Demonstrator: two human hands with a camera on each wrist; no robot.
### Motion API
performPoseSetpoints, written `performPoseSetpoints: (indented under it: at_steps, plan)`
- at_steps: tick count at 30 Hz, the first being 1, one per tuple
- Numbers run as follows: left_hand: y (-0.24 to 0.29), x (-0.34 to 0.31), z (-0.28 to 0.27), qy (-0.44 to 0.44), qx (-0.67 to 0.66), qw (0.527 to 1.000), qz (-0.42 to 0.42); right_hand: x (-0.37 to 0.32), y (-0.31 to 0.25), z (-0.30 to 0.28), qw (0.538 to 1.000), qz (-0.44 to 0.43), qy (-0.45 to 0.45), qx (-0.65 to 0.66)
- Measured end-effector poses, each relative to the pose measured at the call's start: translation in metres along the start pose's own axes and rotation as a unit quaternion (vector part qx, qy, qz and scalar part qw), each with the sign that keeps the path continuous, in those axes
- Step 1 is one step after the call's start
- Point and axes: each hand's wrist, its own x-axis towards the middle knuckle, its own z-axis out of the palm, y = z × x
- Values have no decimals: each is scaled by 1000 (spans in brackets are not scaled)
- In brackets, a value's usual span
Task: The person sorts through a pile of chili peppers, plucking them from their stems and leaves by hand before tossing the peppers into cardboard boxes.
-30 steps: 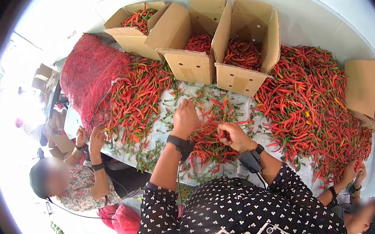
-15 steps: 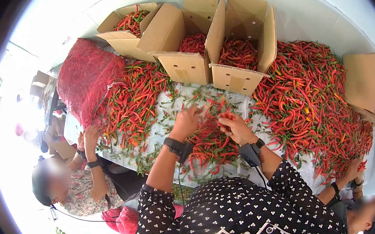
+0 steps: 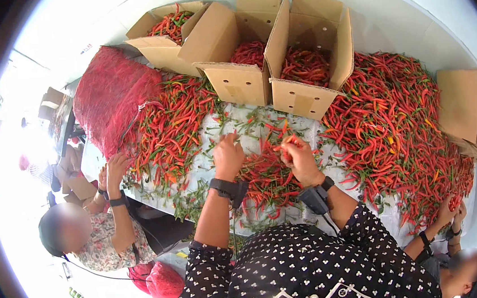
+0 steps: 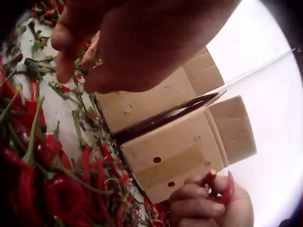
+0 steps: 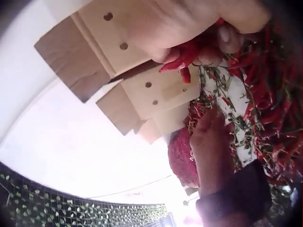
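My right hand grips a few red chillies, whose tips poke out between thumb and fingers in the right wrist view. To its left, my left hand hovers over scattered green stems; its fingers are loosely bent, and no chilli shows in them. Below and between both hands lies a small heap of red chillies with green stems. In the left wrist view, the left hand shows close up, its thumb and fingers apart, with green stem bits behind them.
Three cardboard boxes holding chillies stand along the back. A large chilli pile covers the right side; another lies left beside a red net sack. Flattened cardboard leans at right. Two other people work at the table's ends.
My left hand has drawn left, away from the right hand, over the stems. My right hand has risen slightly and turned, still holding chillies.
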Motion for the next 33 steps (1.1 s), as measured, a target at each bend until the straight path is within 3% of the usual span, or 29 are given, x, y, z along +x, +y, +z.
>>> performPoseSetpoints:
  at_steps: [2, 3, 4, 7, 11, 15, 17, 20, 24, 29, 31, 32, 33]
  plan:
    - [4, -1, -8, 87, 69, 991, 69, 1, -3, -16, 997, 31, -20, 70]
    - [9, 1, -8, 4, 46, 999, 26, 3, 0, -23, 994, 57, -36, 88]
    - [13, 3, -3, 4, 46, 999, 26, 5, 5, -30, 990, 84, -52, 106]
    - [23, 11, 20, -142, 91, 986, -6, 1, 9, -32, 988, 89, -77, 100]
    - [23, 11, 35, -141, 93, 986, 13, -6, 0, -26, 989, 132, -50, 50]
    - [23, 1, 17, -146, -108, 983, 11, 0, 3, -26, 990, 132, -46, -13]
    - [33, -15, 3, -165, -227, 960, -7, -1, 0, -16, 993, 108, -33, -42]
    - [48, -34, -8, -220, -278, 934, -49, 8, 21, -13, 994, 57, -53, -72]
    - [46, -37, -12, -184, -219, 958, -24, 0, 14, -10, 984, 5, -61, -168]
    - [44, -33, -4, -159, -256, 953, 7, -5, 4, -13, 919, -54, -94, -379]
    - [44, -31, -2, -164, -246, 955, 33, -6, 4, -15, 930, -51, -103, -349]
    - [44, -30, -1, -227, -413, 878, -87, -6, 4, -17, 940, -48, -112, -318]
    - [45, -28, 0, -278, -557, 755, -203, -6, 2, -18, 941, -47, -110, -317]
